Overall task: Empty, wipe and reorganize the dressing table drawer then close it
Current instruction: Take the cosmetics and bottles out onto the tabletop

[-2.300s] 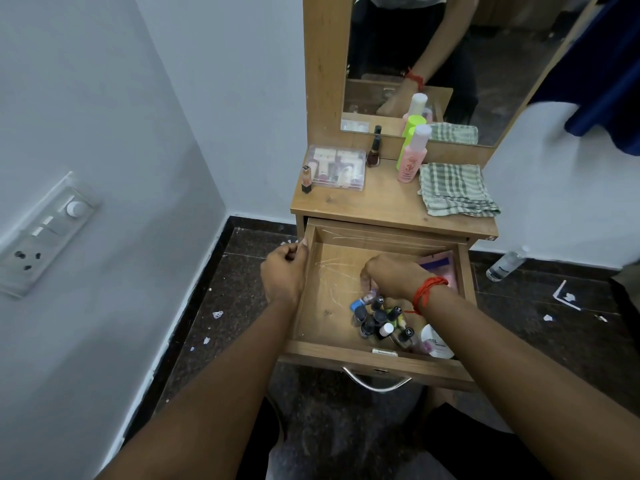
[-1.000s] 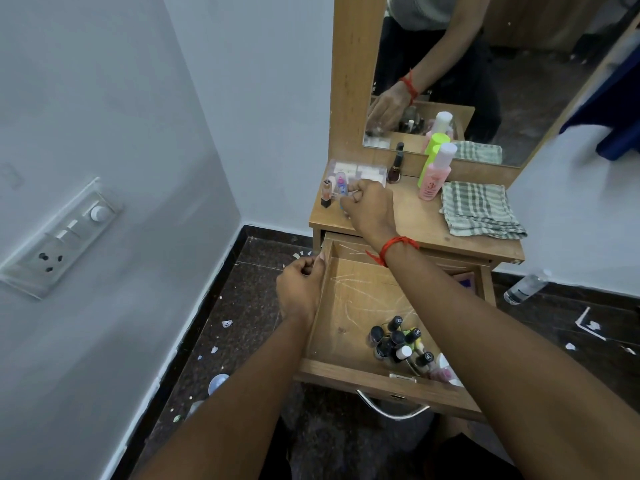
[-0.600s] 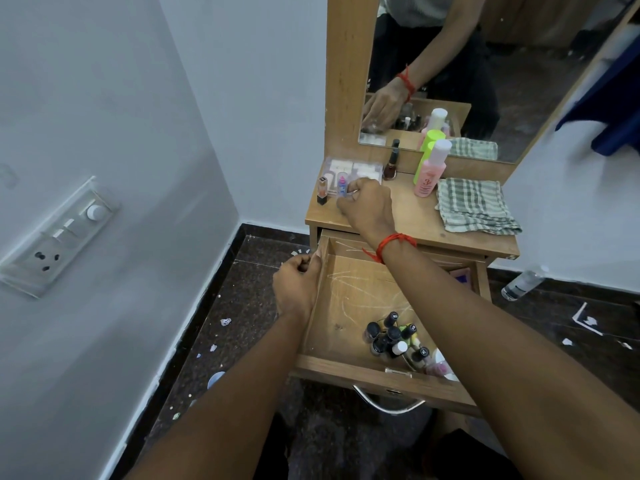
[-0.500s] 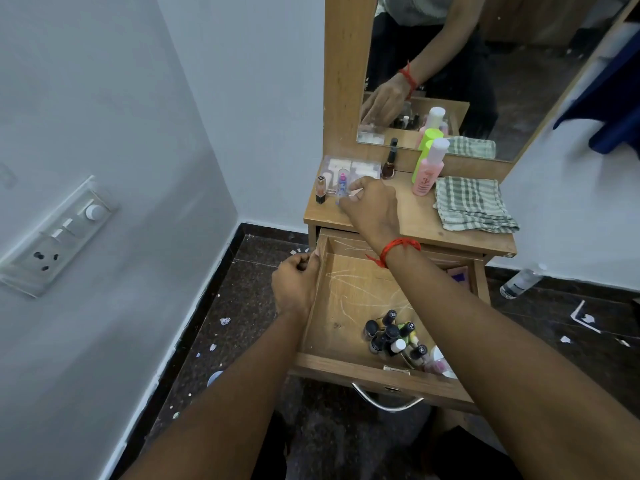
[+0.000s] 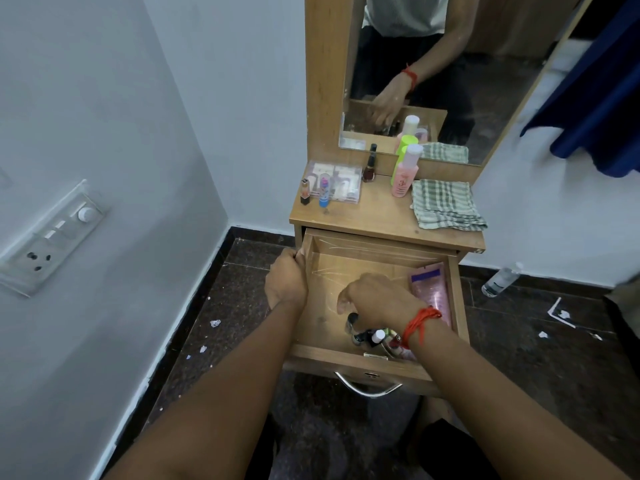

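Note:
The wooden drawer (image 5: 322,306) of the dressing table (image 5: 381,216) stands pulled out. My left hand (image 5: 285,282) grips the drawer's left wall. My right hand (image 5: 377,299) hangs over a cluster of small nail polish bottles (image 5: 367,336) at the drawer's front. Its fingers point down at them with the thumb spread apart, and no bottle is lifted. A pink tube (image 5: 433,292) lies along the drawer's right side. On the tabletop a small blue-based bottle (image 5: 324,190) stands next to a small orange bottle (image 5: 304,192), in front of a clear plastic box (image 5: 343,181).
Also on the tabletop are a dark nail polish bottle (image 5: 370,166), a pink bottle (image 5: 403,174), a green bottle (image 5: 403,147) and a folded checked cloth (image 5: 443,206). A mirror (image 5: 433,71) rises behind. A plastic bottle (image 5: 498,282) and paper scraps lie on the dark floor.
My right hand left the small blue-based bottle standing on the tabletop and came back down into the drawer over the bottle cluster. My left hand kept its grip on the drawer wall.

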